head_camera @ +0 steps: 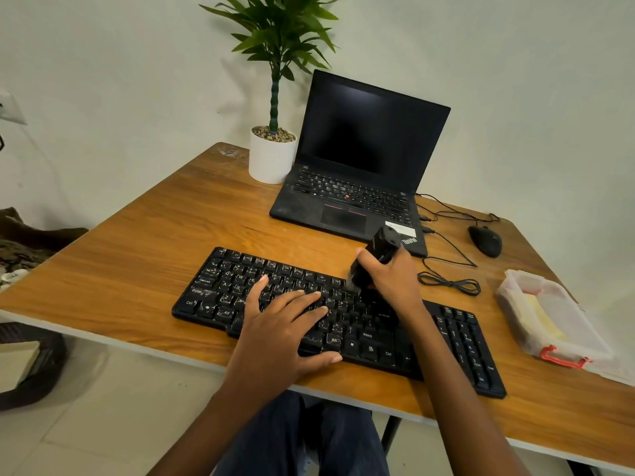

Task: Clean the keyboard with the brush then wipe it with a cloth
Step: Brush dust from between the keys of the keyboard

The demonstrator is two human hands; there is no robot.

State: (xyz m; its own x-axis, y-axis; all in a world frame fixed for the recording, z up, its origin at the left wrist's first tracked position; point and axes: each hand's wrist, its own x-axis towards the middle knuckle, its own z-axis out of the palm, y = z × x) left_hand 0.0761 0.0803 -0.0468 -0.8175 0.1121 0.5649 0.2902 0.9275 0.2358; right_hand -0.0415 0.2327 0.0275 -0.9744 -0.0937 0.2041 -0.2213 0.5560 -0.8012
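Head: laptop, cable, mouse sit behind keyboard; right hand grips brush.

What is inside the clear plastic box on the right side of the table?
Through the cloudy walls of the plastic box, something pale yellow shows; what it is cannot be told. The rest is blurred.
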